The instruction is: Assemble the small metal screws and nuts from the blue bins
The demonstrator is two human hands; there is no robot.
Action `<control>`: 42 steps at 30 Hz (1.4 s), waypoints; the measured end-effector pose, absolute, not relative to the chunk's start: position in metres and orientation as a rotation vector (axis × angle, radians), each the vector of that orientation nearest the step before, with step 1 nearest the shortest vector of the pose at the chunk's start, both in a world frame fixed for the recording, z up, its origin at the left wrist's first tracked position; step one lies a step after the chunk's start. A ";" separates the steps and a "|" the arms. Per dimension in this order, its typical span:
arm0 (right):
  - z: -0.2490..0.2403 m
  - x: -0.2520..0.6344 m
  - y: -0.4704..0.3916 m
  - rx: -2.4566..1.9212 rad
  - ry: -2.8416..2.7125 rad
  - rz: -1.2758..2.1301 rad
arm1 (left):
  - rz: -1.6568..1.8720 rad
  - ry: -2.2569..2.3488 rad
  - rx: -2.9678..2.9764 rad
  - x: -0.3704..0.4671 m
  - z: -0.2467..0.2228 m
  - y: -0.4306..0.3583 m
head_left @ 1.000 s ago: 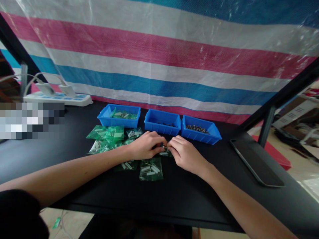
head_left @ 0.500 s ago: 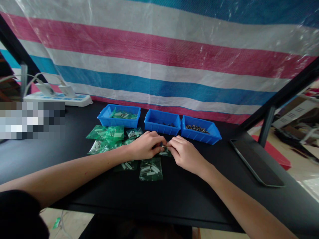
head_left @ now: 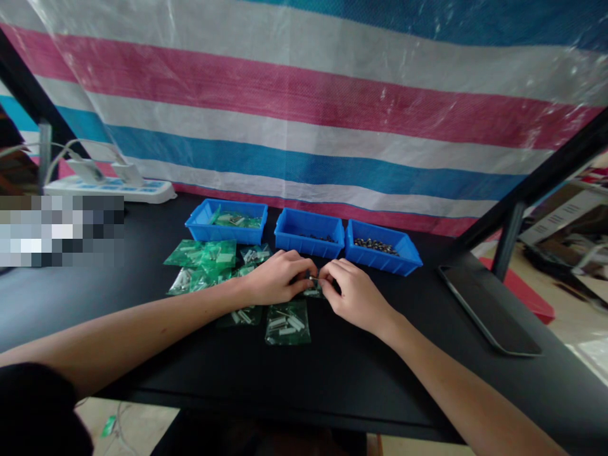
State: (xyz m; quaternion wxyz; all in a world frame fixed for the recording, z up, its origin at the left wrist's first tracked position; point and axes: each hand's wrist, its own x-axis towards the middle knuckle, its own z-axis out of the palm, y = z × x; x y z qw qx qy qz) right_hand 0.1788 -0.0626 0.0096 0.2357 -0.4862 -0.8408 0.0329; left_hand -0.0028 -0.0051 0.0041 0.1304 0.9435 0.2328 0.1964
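My left hand (head_left: 281, 277) is closed, its fingertips pinching a small metal piece (head_left: 312, 278) above the black table. Facing it from the right, my right hand (head_left: 350, 292) has thumb and fingers pressed together at the other side of that piece. Just below the fingertips lies a small clear bag (head_left: 312, 292), partly hidden by the hands. Nearer the front edge sits a green-tinted bag (head_left: 287, 323) with white and metal parts. Several similar green bags (head_left: 204, 263) are spread left of my left hand, some partly under my forearm.
Behind the hands stand a blue bin of green bags (head_left: 225, 234), a blue bin with few dark parts (head_left: 308, 242) and a blue bin of metal parts (head_left: 382, 261). A phone (head_left: 489, 310) lies right; a power strip (head_left: 111, 189) sits back left.
My right hand's fingers have shifted slightly and curl more, with a little more of the small metal piece showing between the hands. My left hand has hardly moved.
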 end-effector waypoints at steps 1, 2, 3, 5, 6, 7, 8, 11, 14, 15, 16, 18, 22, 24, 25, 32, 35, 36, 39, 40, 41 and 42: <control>0.010 0.179 -0.062 -1.330 -2.307 0.095 | 0.569 0.678 2.742 -0.003 0.004 -0.005; 0.010 0.179 -0.062 -1.320 -2.310 0.101 | 0.566 0.677 2.742 -0.003 0.004 -0.005; 0.010 0.179 -0.062 -1.309 -2.316 0.110 | 0.563 0.675 2.743 -0.003 0.005 -0.006; 0.011 0.179 -0.062 -1.282 -2.334 0.129 | 0.557 0.670 2.744 -0.003 0.005 -0.006; 0.011 0.180 -0.062 -1.270 -2.344 0.135 | 0.555 0.667 2.745 -0.003 0.005 -0.006; 0.012 0.180 -0.062 -1.261 -2.354 0.140 | 0.553 0.663 2.747 -0.003 0.005 -0.006; 0.012 0.180 -0.062 -1.253 -2.362 0.141 | 0.552 0.657 2.749 -0.003 0.005 -0.005; 0.013 0.181 -0.062 -1.236 -2.385 0.140 | 0.555 0.636 2.758 -0.003 0.005 -0.005; 0.013 0.182 -0.062 -1.230 -2.405 0.140 | 0.565 0.619 2.758 -0.004 0.004 -0.004; 0.013 0.182 -0.062 -1.230 -2.411 0.142 | 0.568 0.614 2.757 -0.004 0.003 -0.004; 0.013 0.182 -0.062 -1.230 -2.416 0.143 | 0.570 0.610 2.755 -0.004 0.003 -0.004; 0.013 0.182 -0.062 -1.228 -2.423 0.142 | 0.572 0.605 2.751 -0.004 0.002 -0.003; 0.013 0.182 -0.062 -1.237 -2.427 0.139 | 0.576 0.608 2.744 -0.003 0.002 -0.003; 0.013 0.182 -0.061 -1.244 -2.424 0.140 | 0.572 0.615 2.745 -0.003 0.002 -0.003; 0.013 0.182 -0.061 -1.245 -2.421 0.140 | 0.568 0.619 2.747 -0.003 0.002 -0.003; 0.012 0.182 -0.061 -1.240 -2.410 0.142 | 0.555 0.650 2.748 -0.003 0.003 -0.003; 0.012 0.182 -0.061 -1.240 -2.408 0.140 | 0.554 0.655 2.743 -0.002 0.003 -0.003; 0.012 0.181 -0.061 -1.240 -2.407 0.139 | 0.552 0.653 2.742 -0.003 0.003 -0.003; 0.012 0.181 -0.062 -1.241 -2.405 0.134 | 0.551 0.654 2.745 -0.003 0.003 -0.003; 0.012 0.181 -0.062 -1.240 -2.406 0.133 | 0.553 0.657 2.745 -0.003 0.003 -0.003; 0.012 0.181 -0.062 -1.240 -2.408 0.128 | 0.555 0.659 2.745 -0.003 0.003 -0.004; 0.013 0.181 -0.062 -1.240 -2.409 0.121 | 0.558 0.661 2.744 -0.002 0.003 -0.004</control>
